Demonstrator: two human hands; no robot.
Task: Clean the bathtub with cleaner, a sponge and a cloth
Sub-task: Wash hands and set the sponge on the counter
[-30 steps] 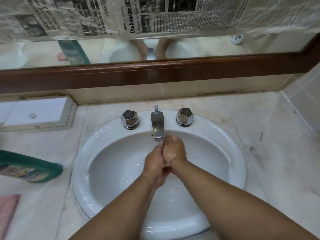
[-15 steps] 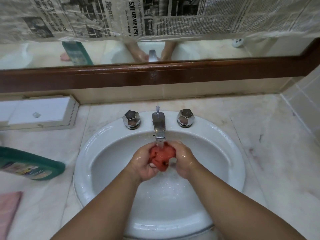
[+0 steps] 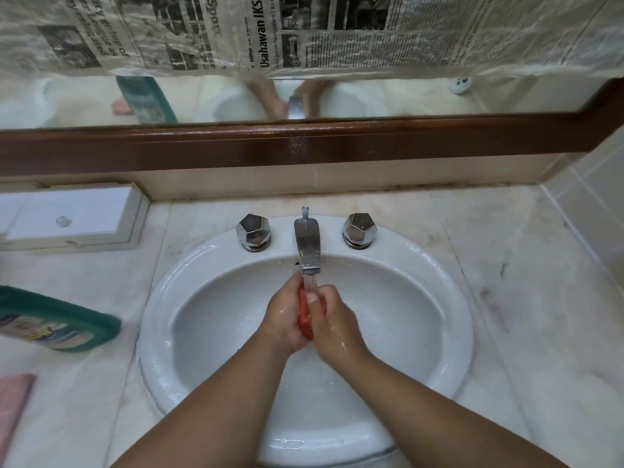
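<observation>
Rinsing a soft red sponge [image 3: 304, 319] under the chrome tap [image 3: 308, 244].
Left hand [image 3: 282, 320] and right hand [image 3: 336, 329] clench it; wringing out likely next.

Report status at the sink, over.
Left grip and right grip both clamped on red sponge. Sponge under running tap, over the basin. Nothing in the way.

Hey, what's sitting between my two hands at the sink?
A red sponge, squeezed between your left hand and right hand under the running faucet, seen in the head view.
</observation>
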